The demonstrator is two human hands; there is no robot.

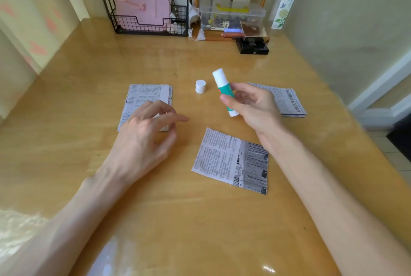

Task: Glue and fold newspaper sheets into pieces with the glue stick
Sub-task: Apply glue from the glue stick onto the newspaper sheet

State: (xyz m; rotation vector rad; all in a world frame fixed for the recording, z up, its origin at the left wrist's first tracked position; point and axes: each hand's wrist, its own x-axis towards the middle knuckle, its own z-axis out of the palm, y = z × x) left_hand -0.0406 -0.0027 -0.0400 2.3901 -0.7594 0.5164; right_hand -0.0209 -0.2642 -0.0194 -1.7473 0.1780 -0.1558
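While right hand (251,106) grips uncapped glue stick (224,91) between thumb and curled fingers, tip tilted far-left, white cap (200,86) stands on table (200,220) just left of it. Left hand (144,138) hovers over folded newspaper piece (146,95) at left, fingers loosely spread, holding nothing. Flat newspaper sheet (231,160) lies near centre; folded stack (287,100) at right, partly behind right hand.
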